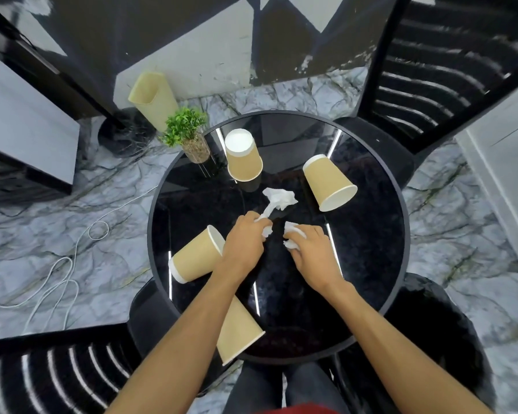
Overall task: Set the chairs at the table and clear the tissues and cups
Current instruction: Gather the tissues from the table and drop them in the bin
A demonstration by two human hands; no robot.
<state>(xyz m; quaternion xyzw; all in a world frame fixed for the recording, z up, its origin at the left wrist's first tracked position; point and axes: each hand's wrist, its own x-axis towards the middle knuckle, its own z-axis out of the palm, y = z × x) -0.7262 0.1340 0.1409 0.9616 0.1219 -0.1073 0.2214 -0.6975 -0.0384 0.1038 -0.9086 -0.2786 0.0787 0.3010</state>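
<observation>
Several tan paper cups lie about the round black glass table [380, 264]: one upside down at the back [243, 158], one on its side at the right [329, 182], one tipped at the left [196, 255], one near the front edge [238, 331] under my left forearm. A white crumpled tissue [280, 198] trails from my left hand [243, 242], which pinches its end. My right hand [313, 249] is closed over another crumpled tissue [292, 236]. Black slatted chairs stand at the back right [431, 85] and front left [57, 375].
A small potted green plant [189, 134] stands at the table's back left edge. A tall yellow bin [154, 95] stands on the marble floor behind it. White cable [63, 273] loops on the floor at left. A dark seat [443, 330] sits at the front right.
</observation>
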